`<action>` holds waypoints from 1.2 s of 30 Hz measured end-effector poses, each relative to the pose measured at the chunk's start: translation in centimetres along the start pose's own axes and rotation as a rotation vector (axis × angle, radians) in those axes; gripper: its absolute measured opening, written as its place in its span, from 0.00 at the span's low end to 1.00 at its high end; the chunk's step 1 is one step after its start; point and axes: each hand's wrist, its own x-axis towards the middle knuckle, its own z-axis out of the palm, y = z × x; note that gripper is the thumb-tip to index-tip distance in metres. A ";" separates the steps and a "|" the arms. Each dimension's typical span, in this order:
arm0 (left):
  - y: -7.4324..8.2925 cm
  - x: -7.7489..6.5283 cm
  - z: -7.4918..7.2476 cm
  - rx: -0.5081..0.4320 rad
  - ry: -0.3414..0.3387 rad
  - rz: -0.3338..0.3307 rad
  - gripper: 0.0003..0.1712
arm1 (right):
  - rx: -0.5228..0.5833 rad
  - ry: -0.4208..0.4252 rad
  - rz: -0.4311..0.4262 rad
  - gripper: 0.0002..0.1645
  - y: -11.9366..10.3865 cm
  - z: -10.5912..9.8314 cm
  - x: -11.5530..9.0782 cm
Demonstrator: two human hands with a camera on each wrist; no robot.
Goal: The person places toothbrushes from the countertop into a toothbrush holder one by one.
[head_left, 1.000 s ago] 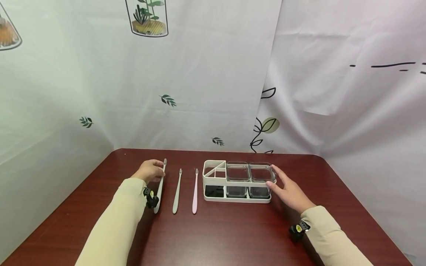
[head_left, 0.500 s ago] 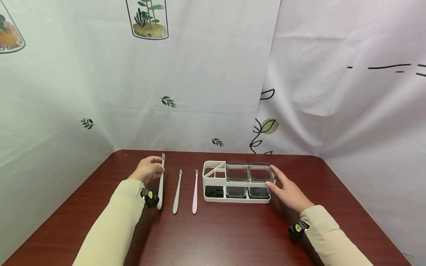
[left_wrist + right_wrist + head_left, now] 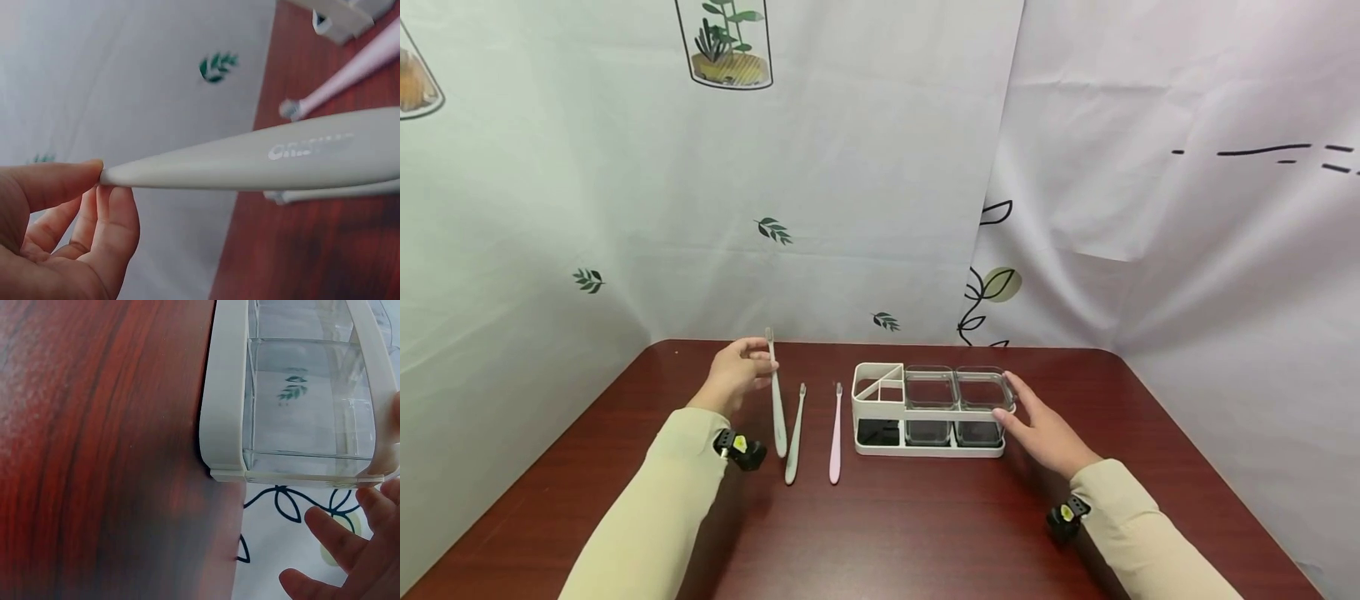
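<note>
My left hand point(image 3: 730, 377) pinches a pale, whitish toothbrush point(image 3: 778, 417) near its bristle end, between thumb and fingertips. The thick handle, with faint lettering, extends toward the left wrist camera. Right of it a grey-green toothbrush point(image 3: 795, 433) and a pink toothbrush point(image 3: 835, 442) lie on the table. A white toothbrush holder point(image 3: 880, 409) stands farther right, with divided slots at its left and two clear cups point(image 3: 931, 388) in its frame. My right hand point(image 3: 1048, 437) holds its right end, thumb at the front and forefinger toward the back; other fingers spread free in the right wrist view.
The dark red table point(image 3: 910, 533) ends at a back edge just behind the holder. A pale curtain point(image 3: 865, 167) with printed leaves and jars hangs behind and at both sides. Black wrist cameras point(image 3: 741, 450) are strapped over both sleeves.
My left hand has raised the whitish toothbrush from the table, and its handle has swung right toward the grey-green one. My right hand stays at the holder. The head view has shifted slightly.
</note>
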 end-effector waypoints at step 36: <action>7.2 -3.4 5.5 -0.491 0.111 0.152 0.30 | -0.081 0.017 -0.048 0.44 -0.3 0.2 0.3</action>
